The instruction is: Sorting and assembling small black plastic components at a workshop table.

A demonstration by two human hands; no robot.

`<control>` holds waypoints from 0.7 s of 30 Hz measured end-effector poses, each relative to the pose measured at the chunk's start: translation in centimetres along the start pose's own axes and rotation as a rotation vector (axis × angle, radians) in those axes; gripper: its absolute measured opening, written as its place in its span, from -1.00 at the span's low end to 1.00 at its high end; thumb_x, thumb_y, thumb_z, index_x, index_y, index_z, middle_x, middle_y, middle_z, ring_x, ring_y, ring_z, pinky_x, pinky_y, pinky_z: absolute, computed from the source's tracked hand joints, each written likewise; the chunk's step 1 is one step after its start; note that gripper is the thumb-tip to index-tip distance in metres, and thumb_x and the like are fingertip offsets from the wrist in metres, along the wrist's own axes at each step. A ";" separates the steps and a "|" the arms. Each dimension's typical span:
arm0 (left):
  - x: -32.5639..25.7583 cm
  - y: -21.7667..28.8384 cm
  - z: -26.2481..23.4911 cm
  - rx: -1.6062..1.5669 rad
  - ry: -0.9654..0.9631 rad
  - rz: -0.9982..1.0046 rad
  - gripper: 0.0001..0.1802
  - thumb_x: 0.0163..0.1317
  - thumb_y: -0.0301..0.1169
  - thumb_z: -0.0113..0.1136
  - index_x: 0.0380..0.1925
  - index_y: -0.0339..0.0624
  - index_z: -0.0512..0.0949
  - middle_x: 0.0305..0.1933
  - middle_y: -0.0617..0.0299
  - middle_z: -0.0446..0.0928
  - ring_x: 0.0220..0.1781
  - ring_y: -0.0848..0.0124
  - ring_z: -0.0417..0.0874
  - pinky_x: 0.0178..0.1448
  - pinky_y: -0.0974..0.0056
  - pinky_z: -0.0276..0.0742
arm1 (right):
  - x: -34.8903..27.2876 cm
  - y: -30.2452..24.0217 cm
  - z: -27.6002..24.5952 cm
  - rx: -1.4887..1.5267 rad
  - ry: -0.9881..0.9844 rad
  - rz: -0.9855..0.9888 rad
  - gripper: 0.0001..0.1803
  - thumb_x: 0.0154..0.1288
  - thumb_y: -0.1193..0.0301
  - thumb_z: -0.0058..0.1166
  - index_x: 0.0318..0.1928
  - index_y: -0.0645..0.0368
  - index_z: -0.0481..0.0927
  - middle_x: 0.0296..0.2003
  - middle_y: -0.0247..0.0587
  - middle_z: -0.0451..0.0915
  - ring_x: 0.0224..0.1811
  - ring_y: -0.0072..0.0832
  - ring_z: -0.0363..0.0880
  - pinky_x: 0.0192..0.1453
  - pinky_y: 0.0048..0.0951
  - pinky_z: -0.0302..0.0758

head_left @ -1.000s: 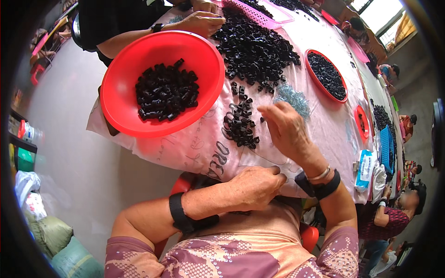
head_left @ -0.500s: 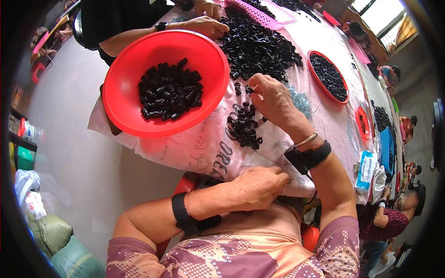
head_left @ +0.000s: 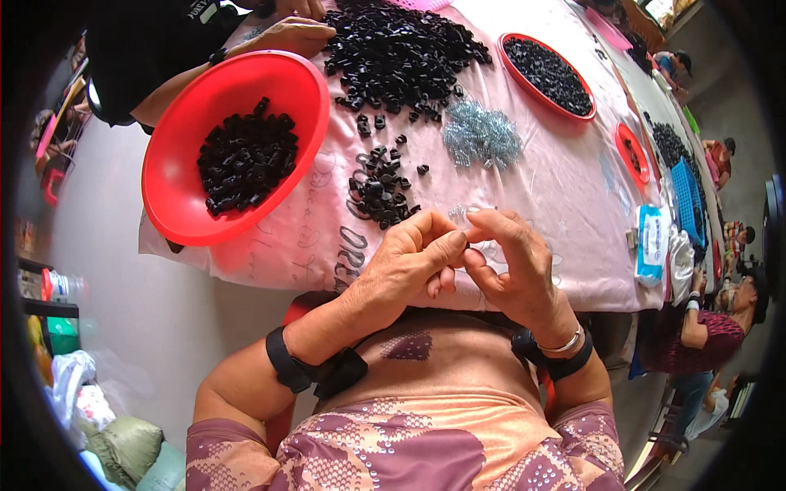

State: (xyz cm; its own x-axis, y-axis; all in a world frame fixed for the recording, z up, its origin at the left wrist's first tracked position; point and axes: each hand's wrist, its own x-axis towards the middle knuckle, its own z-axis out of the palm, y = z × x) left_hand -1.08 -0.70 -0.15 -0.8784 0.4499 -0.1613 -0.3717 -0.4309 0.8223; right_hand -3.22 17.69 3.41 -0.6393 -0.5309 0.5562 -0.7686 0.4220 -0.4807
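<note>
Returning from the loose black pieces, the right hand [head_left: 524, 270] had come back to meet the left hand [head_left: 401, 262] over the near edge of the pale pink, cloth-covered surface [head_left: 565, 204]. A moment earlier it had been reaching out over a small cluster of short black plastic pieces [head_left: 381, 192], while the left hand waited by itself at that edge. That suggested the work had passed from fetching to handling a piece with both hands.

One small, dark piece [head_left: 467, 245] showed between the two hands. The left fingers appeared to be pinching it; the right fingers were curled close against it, though whether they gripped it too could not be told.

With the right arm drawn back, a tangled pile of thin, silvery coils [head_left: 483, 135] lay fully uncovered, to the right of the cluster. The large heap of black pieces [head_left: 401, 61] lay farther from the near edge, and the wide red plastic bowl [head_left: 176, 184], partly filled with similar pieces, was at the surface's left edge.
</note>
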 end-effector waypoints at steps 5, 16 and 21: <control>0.0 0.2 0.2 -0.028 0.027 0.002 -0.79 0.39 -0.35 0.14 -0.08 -0.21 0.50 -0.29 0.31 0.54 -0.45 0.63 0.51 -0.39 0.53 0.42 | -0.5 0.4 0.0 0.027 0.057 0.091 -0.48 0.00 0.65 0.26 0.05 0.20 0.49 -0.31 -0.11 0.61 -0.26 -0.23 0.64 -0.17 -0.29 0.57; -0.3 0.4 0.5 -0.014 0.100 0.053 -0.73 0.26 -0.44 0.28 -0.07 -0.25 0.49 -0.28 0.29 0.56 -0.35 0.58 0.55 -0.30 0.48 0.49 | -0.8 0.4 -0.1 0.140 -0.035 0.130 -0.79 0.13 0.62 0.20 -0.19 0.21 0.60 -0.32 -0.17 0.61 -0.41 -0.37 0.61 -0.29 -0.42 0.57; -0.3 0.6 0.5 0.038 0.056 0.033 -0.75 0.28 -0.45 0.26 -0.09 -0.29 0.50 -0.28 0.28 0.57 -0.34 0.58 0.56 -0.27 0.47 0.51 | -0.9 0.3 -0.3 0.133 -0.032 0.163 -0.79 0.13 0.63 0.20 -0.19 0.21 0.60 -0.36 -0.18 0.58 -0.40 -0.40 0.61 -0.34 -0.46 0.58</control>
State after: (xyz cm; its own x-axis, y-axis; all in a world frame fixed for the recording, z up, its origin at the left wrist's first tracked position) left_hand -0.87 -0.70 0.67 -0.9060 0.3906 -0.1630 -0.3312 -0.4147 0.8475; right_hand -2.94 18.51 2.99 -0.7521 -0.4879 0.4430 -0.6446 0.4047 -0.6486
